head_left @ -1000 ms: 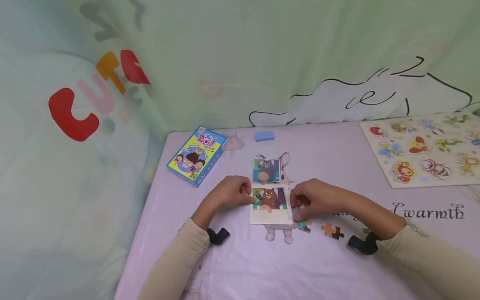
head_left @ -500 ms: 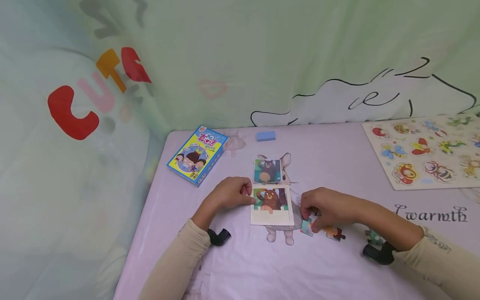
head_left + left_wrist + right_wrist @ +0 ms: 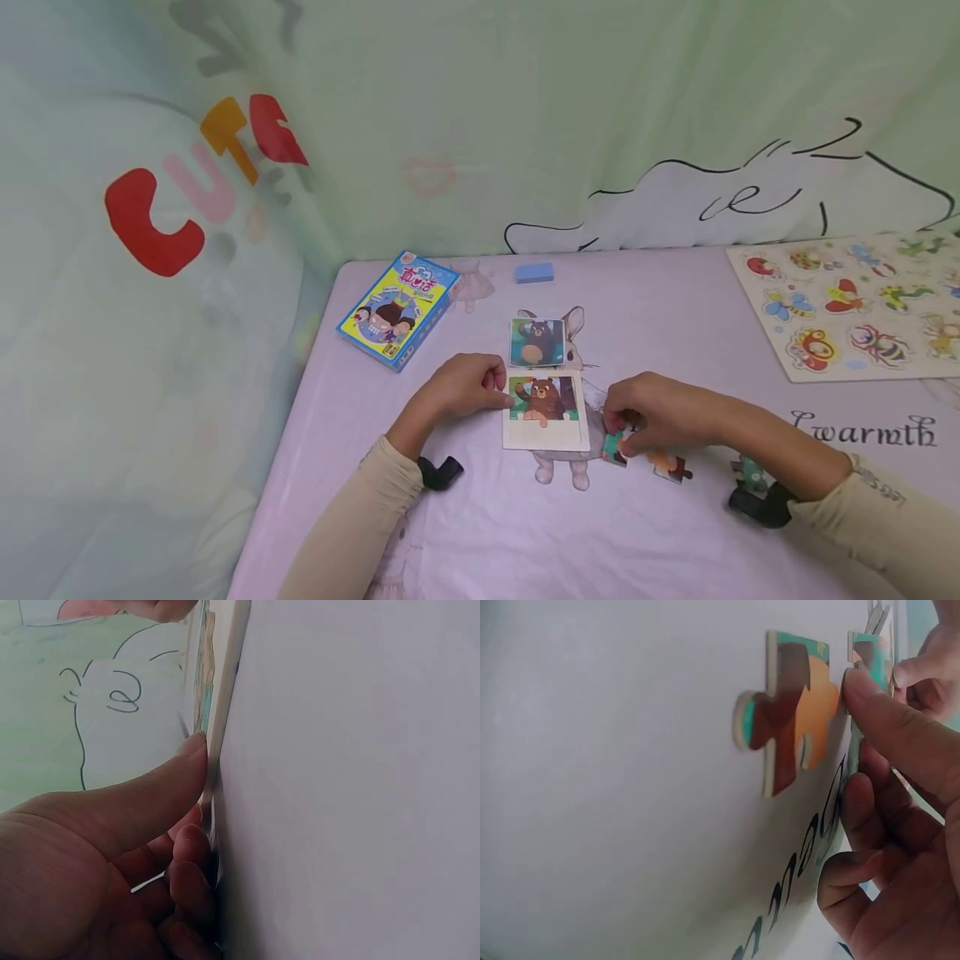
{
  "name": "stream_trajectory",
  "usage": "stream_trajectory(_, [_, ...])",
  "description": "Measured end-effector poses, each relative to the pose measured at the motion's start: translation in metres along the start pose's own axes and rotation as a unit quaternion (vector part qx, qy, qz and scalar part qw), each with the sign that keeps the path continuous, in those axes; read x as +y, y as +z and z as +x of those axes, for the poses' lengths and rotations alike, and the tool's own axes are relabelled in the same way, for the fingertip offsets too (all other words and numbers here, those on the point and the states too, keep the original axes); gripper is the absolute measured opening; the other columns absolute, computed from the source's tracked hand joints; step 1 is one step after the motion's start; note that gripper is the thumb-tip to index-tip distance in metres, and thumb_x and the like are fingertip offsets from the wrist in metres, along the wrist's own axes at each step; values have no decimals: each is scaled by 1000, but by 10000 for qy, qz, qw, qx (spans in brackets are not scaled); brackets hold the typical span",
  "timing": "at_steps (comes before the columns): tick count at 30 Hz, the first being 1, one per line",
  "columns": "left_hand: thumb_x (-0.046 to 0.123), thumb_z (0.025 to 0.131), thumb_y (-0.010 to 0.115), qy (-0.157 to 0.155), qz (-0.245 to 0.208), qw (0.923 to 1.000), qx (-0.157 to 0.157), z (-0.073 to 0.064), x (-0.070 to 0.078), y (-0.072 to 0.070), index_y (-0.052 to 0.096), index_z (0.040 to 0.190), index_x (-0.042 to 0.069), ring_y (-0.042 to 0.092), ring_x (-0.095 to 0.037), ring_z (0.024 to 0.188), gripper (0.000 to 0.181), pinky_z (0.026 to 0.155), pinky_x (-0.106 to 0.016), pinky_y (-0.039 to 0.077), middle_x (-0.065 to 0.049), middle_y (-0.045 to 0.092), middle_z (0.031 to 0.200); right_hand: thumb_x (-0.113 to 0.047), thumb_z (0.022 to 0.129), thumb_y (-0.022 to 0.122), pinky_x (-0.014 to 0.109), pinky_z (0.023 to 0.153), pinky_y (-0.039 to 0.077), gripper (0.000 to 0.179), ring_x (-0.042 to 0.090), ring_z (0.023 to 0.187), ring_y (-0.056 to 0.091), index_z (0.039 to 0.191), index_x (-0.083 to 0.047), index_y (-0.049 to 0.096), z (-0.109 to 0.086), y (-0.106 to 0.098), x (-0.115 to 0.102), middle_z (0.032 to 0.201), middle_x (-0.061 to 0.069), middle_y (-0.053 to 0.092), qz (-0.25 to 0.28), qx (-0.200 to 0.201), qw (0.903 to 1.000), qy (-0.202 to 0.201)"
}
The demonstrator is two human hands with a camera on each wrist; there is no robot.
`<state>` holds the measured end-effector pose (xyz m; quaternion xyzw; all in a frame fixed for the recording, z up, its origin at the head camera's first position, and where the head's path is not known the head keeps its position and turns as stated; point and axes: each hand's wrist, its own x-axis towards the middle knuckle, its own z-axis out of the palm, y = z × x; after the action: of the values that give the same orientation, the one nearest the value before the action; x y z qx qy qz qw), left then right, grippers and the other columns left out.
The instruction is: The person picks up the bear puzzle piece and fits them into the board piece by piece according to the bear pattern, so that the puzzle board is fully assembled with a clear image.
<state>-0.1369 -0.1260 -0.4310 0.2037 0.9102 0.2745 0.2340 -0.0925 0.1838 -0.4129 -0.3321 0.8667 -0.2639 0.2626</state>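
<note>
My left hand [image 3: 471, 385] holds the left edge of a cream puzzle tray [image 3: 544, 438], its thumb [image 3: 169, 784] on the rim. In the tray's upper part, joined pieces show a brown bear [image 3: 542, 398]; the lower part is bare. My right hand [image 3: 663, 410], just right of the tray, pinches a teal and brown jigsaw piece [image 3: 615, 450] close to the cloth. Beside that hand lies an orange and brown jigsaw piece [image 3: 791, 709]. Another teal piece [image 3: 750, 475] is partly hidden by the right wrist's black mount.
A bear picture card [image 3: 536, 342] lies just beyond the tray. A blue block [image 3: 534, 272] and a blue and yellow box [image 3: 397, 310] are farther back. The wooden insect board [image 3: 855, 304] lies at the far right.
My right hand has moved right and nearer to me, away from the tray's edge. The piece in its fingers has turned since half a second ago. The left hand keeps its place.
</note>
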Motion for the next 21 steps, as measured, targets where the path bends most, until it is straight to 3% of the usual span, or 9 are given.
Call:
stream_trajectory(8, [31,87,82,-57,50,10000,-2,0,0,0,61,88,16,50,-13,69,25,63,-26,36,2,53,71,-14,84,83,22,65,47,21,3,73,53,86,-26,66,4,-10,3,75,-15,58,348,-42,9992,-189])
stream_trajectory(13, [31,88,81,-127,6,9999,-69,0,0,0,61,89,17,51,-14,70,25,64,-26,37,2,54,73,-24,93,75,25,73,52,4,5,81,58,96,-27,75,20,-14,-2,86,-15,67,744,127,9966,-331])
stream_trajectory(21, [31,88,81,-21,3,10000,-87,1,1,0,61,89,16,50,-13,69,25,64,-26,37,2,53,72,-17,96,72,24,76,51,7,7,83,58,99,-20,77,49,-7,-25,93,-9,69,804,571,9938,-510])
